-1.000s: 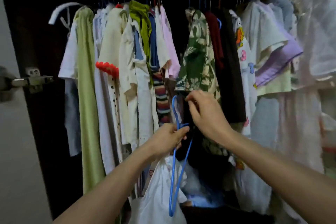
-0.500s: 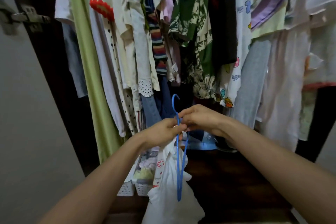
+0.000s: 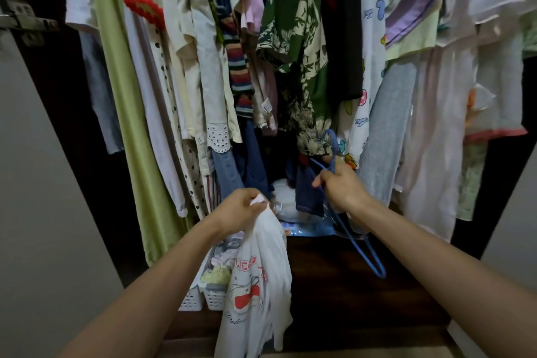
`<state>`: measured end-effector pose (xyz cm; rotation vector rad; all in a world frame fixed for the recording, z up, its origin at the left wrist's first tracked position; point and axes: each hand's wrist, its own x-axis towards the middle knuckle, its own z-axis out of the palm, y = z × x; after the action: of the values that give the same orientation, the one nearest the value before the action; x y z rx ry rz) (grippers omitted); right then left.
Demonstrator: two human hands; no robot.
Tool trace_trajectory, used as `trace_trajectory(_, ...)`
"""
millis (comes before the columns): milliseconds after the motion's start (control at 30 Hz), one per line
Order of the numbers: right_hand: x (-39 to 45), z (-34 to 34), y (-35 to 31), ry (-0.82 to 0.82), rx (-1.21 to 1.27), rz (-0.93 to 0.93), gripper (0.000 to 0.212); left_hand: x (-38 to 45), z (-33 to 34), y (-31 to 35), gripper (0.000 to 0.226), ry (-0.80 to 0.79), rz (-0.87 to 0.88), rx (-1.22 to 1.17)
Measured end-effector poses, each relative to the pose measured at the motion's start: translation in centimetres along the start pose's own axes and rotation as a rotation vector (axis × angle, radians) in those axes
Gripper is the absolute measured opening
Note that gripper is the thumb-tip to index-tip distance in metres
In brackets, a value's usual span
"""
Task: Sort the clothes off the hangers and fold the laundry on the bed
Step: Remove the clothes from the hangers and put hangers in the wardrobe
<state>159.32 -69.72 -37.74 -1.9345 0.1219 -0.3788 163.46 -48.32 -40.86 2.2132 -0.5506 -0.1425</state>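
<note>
A white printed T-shirt [image 3: 258, 285] hangs bunched from my left hand [image 3: 241, 209], which grips it at its top in front of the wardrobe. My right hand [image 3: 340, 186] grips a blue wire hanger [image 3: 360, 244] near its hook, off to the right of the shirt. The hanger is bare and apart from the shirt, its loop pointing down and right. Behind both hands, many garments hang from a rail that is out of view, among them a green floral shirt [image 3: 296, 38] and a light green dress [image 3: 122, 90].
White plastic baskets [image 3: 209, 296] with small clothes sit on the wardrobe floor at lower left. A dark wooden ledge [image 3: 348, 293] runs under the hanging clothes. A grey door [image 3: 43, 212] with a metal hinge [image 3: 26, 22] stands at the left.
The hanger has come out of the white shirt. My right hand has carried it to the right, while my left hand keeps the shirt. The view has tilted further down.
</note>
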Motion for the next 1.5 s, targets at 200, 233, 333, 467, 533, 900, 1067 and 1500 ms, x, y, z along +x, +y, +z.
trace_trajectory(200,-0.6,-0.5,1.8,0.265,0.377,-0.009,0.046,0.8,0.9,-0.3,0.024,0.136,0.046,-0.121)
trace_trajectory(233,-0.9,-0.4,1.8,0.276,0.453,0.002,0.047,1.0,1.0,-0.5,0.025,0.176,0.025,-0.16)
trace_trajectory(333,-1.9,0.0,1.1,0.214,0.639,0.006,0.045,1.6,1.2,-1.0,0.029,0.251,-0.072,-0.197)
trace_trajectory(467,-2.3,1.0,-0.2,0.077,0.837,-0.062,0.042,1.9,1.2,-1.4,0.033,0.227,-0.14,-0.233)
trace_trajectory(533,-2.3,1.7,-0.5,0.044,0.912,-0.083,0.045,1.8,1.3,-1.2,0.03,0.229,-0.131,-0.252)
trace_trajectory(900,-1.7,4.6,0.7,0.043,0.969,-0.063,0.037,1.2,0.5,-0.2,0.038,0.258,-0.169,-0.419)
trace_trajectory(1067,-0.9,4.7,0.4,0.041,1.022,-0.08,0.037,1.0,0.2,-0.9,0.04,0.25,-0.183,-0.422)
trace_trajectory(1500,0.6,6.2,0.1,-0.137,1.122,-0.034,0.058,1.3,-1.5,-1.2,0.038,0.267,-0.174,-0.52)
